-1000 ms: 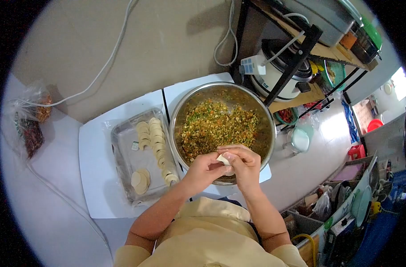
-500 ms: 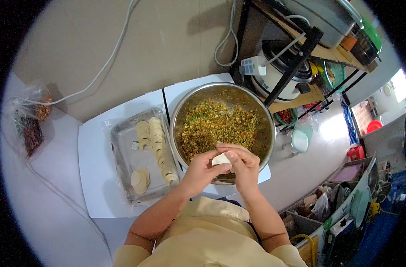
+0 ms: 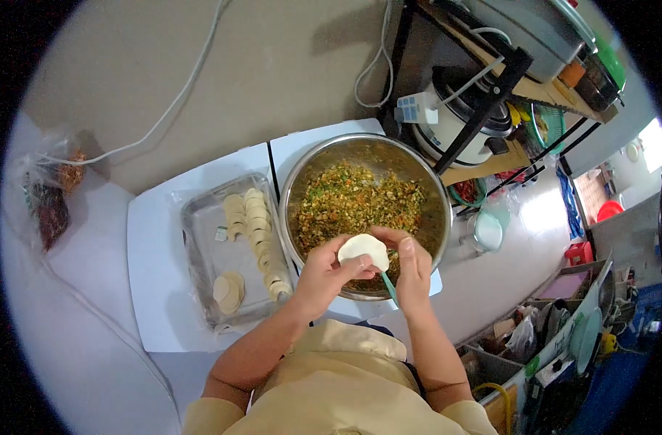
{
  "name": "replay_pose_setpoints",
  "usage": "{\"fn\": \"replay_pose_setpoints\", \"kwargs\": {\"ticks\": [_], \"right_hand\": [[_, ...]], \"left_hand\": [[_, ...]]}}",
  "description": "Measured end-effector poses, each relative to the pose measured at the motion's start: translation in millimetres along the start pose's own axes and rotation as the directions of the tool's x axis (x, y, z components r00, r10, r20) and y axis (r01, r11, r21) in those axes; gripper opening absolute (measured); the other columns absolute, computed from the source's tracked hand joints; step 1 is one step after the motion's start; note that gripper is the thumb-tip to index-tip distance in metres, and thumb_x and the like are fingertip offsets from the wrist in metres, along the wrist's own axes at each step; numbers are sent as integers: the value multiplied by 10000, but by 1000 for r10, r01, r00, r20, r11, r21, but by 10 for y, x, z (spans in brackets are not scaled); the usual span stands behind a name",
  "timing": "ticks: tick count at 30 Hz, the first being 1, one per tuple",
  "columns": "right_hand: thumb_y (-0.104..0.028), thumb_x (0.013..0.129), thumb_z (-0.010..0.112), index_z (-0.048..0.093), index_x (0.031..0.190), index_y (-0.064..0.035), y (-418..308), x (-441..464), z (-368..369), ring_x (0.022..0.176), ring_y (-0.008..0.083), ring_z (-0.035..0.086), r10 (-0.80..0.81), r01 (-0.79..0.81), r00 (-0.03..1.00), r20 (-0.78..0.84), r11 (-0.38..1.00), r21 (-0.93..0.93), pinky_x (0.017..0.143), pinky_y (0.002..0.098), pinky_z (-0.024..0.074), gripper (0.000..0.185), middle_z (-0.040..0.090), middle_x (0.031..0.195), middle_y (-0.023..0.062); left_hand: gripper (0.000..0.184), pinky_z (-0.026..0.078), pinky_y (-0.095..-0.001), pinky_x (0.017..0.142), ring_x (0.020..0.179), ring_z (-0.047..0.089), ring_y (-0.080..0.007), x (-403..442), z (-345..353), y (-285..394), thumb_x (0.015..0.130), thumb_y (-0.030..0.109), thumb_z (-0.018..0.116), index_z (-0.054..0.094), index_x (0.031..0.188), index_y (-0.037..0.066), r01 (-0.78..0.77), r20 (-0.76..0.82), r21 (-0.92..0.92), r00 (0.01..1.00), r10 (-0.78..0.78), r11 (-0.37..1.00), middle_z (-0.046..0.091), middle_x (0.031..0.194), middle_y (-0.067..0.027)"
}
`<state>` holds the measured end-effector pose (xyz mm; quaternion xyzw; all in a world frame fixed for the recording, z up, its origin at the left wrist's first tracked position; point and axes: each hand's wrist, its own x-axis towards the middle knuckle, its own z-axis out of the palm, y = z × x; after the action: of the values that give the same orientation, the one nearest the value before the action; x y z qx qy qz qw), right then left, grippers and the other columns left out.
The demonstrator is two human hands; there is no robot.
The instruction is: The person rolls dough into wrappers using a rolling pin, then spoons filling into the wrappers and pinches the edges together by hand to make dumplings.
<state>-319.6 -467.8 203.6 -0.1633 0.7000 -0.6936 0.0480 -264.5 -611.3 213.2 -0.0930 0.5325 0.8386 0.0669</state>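
Note:
My left hand (image 3: 321,272) holds a round white dumpling wrapper (image 3: 363,251) over the near side of a steel bowl (image 3: 285,243), with the thumb across its front edge. Just right of the wrapper is my right hand (image 3: 412,272), fingers apart and nothing visibly gripped. Between the hands shows a green utensil handle (image 3: 390,288), slanting over the bowl's near rim; its other end is hidden. Chopped filling (image 3: 360,199) in green, orange and pale bits covers the bowl's bottom.
Left of the bowl, a clear plastic tray (image 3: 200,283) bears rows of folded dumplings (image 3: 258,225) and a small stack of round wrappers (image 3: 228,291). A black-framed rack (image 3: 483,109) with a white cooker (image 3: 450,141) stands at the right. A cable (image 3: 178,101) runs along the wall.
The wrapper, earlier folded and mostly covered by both hands, now lies opened out in my left hand. My right hand has moved a little right, and the green handle has come into sight.

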Motion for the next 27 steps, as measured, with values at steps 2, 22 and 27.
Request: {"fn": "replay_pose_setpoints", "kwargs": {"ticks": [2, 22, 27], "right_hand": [[-328, 973, 384, 624, 845, 34, -6, 14, -93, 734, 179, 565, -28, 27, 999, -16, 998, -64, 692, 295, 444, 453, 610, 774, 105], [-206, 940, 491, 519, 728, 11, 52, -133, -65, 606, 156, 442, 28, -17, 980, 197, 998, -56, 574, 296, 366, 305, 460, 638, 61], [-236, 952, 468, 536, 729, 10, 69, -153, -66, 597, 154, 448, 3, 23, 970, 242, 994, -106, 573, 291, 373, 339, 496, 648, 57]], "left_hand": [[279, 544, -254, 764, 864, 636, -149, -12, -15, 33, 900, 105, 572, 528, 1127, -51, -29, -20, -9, 999, 29, 1000, 618, 1002, -96], [205, 499, -249, 649, 716, 603, -116, -38, -71, 50, 919, 144, 548, 546, 1057, -7, -52, 47, 52, 998, 50, 997, 630, 834, -61], [218, 491, -242, 640, 713, 598, -113, -37, -82, 33, 920, 150, 548, 527, 1068, -9, -65, 22, 15, 998, 65, 998, 626, 830, -62]]}}
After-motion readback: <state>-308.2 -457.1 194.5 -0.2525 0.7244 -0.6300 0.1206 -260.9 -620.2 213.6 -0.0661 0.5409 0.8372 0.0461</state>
